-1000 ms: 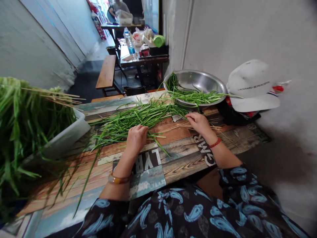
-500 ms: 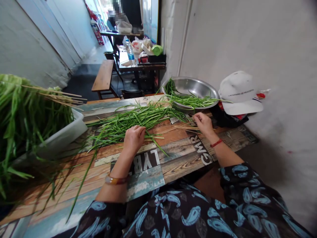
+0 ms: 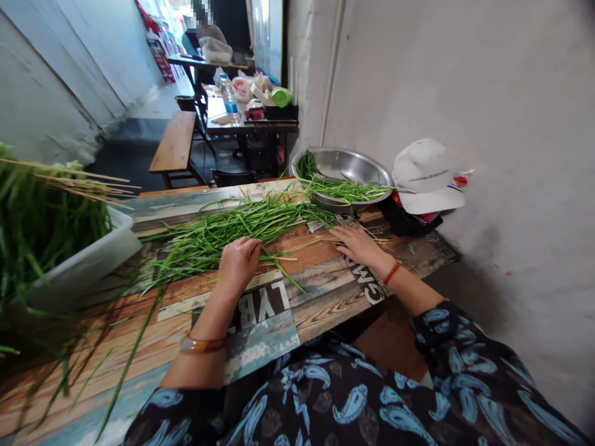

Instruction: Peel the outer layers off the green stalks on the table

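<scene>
A loose pile of long green chives [image 3: 218, 235] lies across the wood-patterned table. My left hand [image 3: 239, 263] is closed at the near edge of this pile, thumb against the fingers; whatever it pinches is hidden. A few green stems stick out to the right, just beyond its fingertips. Over to the right, my right hand [image 3: 359, 245] is open, palm down, its fingers stretched out above thin bamboo skewers [image 3: 320, 238] on the table. Behind it stands a steel bowl [image 3: 372, 166] with more chives [image 3: 346, 189] lying in it and over its rim.
At the left, a white plastic bin [image 3: 118, 238] is heaped with greens, with skewers [image 3: 88, 179] on top. A white cap [image 3: 425, 173] rests on a dark bag at the right, by the wall. Beyond are a bench [image 3: 174, 142], a table with a bottle [image 3: 229, 99], and a seated person.
My right hand has moved left and its fingers have opened out flat over the skewers. My left hand stays closed beside the chives. The view has shifted slightly right.
</scene>
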The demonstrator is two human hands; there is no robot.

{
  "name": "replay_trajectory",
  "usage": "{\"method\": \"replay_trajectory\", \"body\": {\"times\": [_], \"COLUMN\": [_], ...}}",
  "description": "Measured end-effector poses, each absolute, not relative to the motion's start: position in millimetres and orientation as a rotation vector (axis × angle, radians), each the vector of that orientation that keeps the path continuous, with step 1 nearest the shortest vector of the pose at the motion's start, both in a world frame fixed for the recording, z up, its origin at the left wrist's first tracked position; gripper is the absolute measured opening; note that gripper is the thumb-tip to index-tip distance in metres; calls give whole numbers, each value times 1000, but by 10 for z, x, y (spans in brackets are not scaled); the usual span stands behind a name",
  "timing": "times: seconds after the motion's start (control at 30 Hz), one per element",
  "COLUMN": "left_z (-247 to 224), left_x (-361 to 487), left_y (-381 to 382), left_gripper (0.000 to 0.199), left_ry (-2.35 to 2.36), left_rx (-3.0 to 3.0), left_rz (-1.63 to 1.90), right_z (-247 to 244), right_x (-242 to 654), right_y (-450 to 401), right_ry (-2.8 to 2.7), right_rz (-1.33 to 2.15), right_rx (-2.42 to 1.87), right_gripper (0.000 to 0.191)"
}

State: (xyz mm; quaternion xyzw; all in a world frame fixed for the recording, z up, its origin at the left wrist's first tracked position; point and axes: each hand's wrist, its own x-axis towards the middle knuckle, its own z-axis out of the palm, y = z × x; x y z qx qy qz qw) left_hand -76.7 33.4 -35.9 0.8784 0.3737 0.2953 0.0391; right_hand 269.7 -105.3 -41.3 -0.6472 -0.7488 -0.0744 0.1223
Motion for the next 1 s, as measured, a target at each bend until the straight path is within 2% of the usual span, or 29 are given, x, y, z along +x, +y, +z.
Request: {"method": "replay_trajectory", "body": {"times": [0.2,0.47,0.7,0.87,1.0], "left_z": [-326,-324,-318,-281,-258], "left_x": [-771,-768,-767,-706,-651], "left_y": [332,303,273,170,81], "left_gripper": [36,36,32,24,25], "left_ry": [1156,1175,1174,1126,1035], "left_rx": [2680,2639,2503,2218,2033], "left_rz": [898,918,962,1039,1056], "right_z": [-556,-566,-308,-153,-150], "right_x": [2676,2718,2740,2279,1676], "right_y": [-842,-737,-878,-813,-685], "right_ry": [-2081,-1912,-1949,-1936,-2157], "right_rz": [-277,-366,-397,-377,-292], "right_rx": [-1971,-2060,-1957,-1816,-1690], "right_gripper": [28,32,34,39,36]}}
